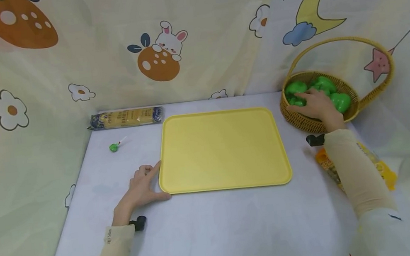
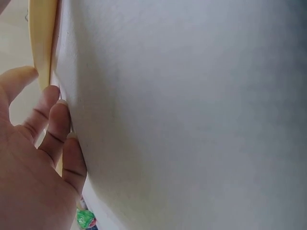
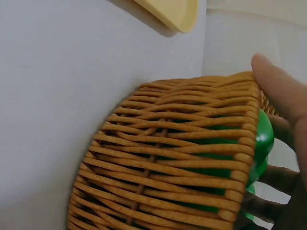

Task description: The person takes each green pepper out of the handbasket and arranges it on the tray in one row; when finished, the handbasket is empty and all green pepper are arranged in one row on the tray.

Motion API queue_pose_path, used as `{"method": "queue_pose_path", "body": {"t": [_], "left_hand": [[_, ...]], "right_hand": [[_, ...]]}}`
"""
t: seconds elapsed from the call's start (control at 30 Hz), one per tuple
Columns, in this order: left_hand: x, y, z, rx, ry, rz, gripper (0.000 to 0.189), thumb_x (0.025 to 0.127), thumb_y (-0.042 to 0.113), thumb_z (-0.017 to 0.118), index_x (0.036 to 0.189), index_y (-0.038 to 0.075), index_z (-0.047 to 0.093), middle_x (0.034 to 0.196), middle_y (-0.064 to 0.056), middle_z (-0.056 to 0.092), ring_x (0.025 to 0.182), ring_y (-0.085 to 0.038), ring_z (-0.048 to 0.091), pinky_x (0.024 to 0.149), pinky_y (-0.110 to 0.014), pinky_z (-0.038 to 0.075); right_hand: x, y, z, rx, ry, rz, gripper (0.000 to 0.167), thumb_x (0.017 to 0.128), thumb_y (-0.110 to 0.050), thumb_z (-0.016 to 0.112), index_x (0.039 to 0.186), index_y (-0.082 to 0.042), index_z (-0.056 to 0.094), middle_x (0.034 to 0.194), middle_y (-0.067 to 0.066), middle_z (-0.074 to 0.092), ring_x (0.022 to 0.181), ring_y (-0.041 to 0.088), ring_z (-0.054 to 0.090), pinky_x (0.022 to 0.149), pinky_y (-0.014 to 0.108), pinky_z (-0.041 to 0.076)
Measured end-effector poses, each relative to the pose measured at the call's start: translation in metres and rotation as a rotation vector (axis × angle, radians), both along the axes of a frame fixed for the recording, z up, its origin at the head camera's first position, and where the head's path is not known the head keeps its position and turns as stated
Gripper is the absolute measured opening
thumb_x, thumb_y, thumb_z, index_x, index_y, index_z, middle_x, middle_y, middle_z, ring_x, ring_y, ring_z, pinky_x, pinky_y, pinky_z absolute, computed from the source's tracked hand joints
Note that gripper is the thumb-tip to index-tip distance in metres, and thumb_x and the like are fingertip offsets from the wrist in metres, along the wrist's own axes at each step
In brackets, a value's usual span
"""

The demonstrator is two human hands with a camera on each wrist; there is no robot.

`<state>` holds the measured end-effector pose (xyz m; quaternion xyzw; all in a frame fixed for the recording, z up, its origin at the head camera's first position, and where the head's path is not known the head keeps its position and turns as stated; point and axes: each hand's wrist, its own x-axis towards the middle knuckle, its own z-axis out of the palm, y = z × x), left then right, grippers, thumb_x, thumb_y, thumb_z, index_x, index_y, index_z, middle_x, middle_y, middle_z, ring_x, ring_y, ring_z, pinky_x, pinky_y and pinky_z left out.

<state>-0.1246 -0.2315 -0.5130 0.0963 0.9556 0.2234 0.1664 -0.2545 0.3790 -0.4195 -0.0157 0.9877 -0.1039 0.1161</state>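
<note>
A yellow rectangular tray [image 1: 222,151] lies flat on the white table. Against its lower left corner rests my left hand [image 1: 142,189], thumb and index finger spread along the two edges; the left wrist view shows those fingertips by the tray's rim [image 2: 42,38]. My right hand [image 1: 317,105] reaches over a woven basket [image 1: 300,124] with a tall handle, its fingers among several shiny green bell peppers [image 1: 324,84]. In the right wrist view the thumb is at the basket's rim [image 3: 247,120], and the other fingers are beside a green pepper [image 3: 264,136], partly hidden.
A green lollipop [image 1: 113,147] lies left of the tray. Behind it, at the table's back edge, is a long yellow-and-blue packet [image 1: 125,118]. An orange-yellow packet [image 1: 384,171] lies partly under my right forearm. A printed cloth [image 1: 99,51] hangs behind the table.
</note>
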Motion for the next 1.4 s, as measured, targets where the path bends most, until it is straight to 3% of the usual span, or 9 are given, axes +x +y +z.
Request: {"method": "queue_pose_path", "body": {"t": [0.33, 0.63, 0.93, 1.4], "left_hand": [[0.0, 0.0, -0.001, 0.009, -0.007, 0.005, 0.124, 0.062, 0.067, 0.086, 0.161, 0.029, 0.023, 0.134, -0.012, 0.039, 0.114, -0.029, 0.037, 0.099, -0.054, 0.035], [-0.001, -0.001, 0.0, -0.001, 0.007, 0.001, 0.122, 0.063, 0.066, 0.086, 0.161, 0.028, 0.024, 0.132, -0.011, 0.04, 0.112, -0.029, 0.037, 0.097, -0.053, 0.035], [0.0, -0.001, 0.0, 0.005, 0.004, -0.013, 0.121, 0.065, 0.066, 0.085, 0.161, 0.028, 0.022, 0.132, -0.011, 0.039, 0.113, -0.03, 0.036, 0.098, -0.054, 0.035], [-0.002, 0.0, 0.002, 0.007, -0.021, -0.007, 0.123, 0.064, 0.068, 0.084, 0.162, 0.028, 0.021, 0.135, -0.012, 0.038, 0.116, -0.031, 0.036, 0.101, -0.056, 0.034]], "right_hand": [[-0.005, 0.01, 0.007, -0.019, -0.079, 0.061, 0.081, 0.1, -0.056, 0.052, 0.156, -0.001, 0.031, 0.154, 0.043, 0.022, 0.141, 0.063, 0.018, 0.112, 0.075, 0.019], [-0.003, 0.012, 0.01, -0.065, -0.07, 0.075, 0.074, 0.102, -0.049, 0.053, 0.155, -0.002, 0.032, 0.155, 0.041, 0.023, 0.144, 0.06, 0.014, 0.113, 0.074, 0.014], [0.002, 0.011, 0.01, -0.118, -0.012, 0.067, 0.071, 0.101, -0.044, 0.056, 0.154, -0.001, 0.036, 0.154, 0.042, 0.025, 0.143, 0.06, 0.018, 0.113, 0.074, 0.017], [0.013, 0.015, 0.023, -0.213, 0.134, 0.026, 0.072, 0.101, -0.051, 0.053, 0.154, -0.006, 0.037, 0.154, 0.04, 0.027, 0.141, 0.059, 0.023, 0.112, 0.073, 0.019]]}}
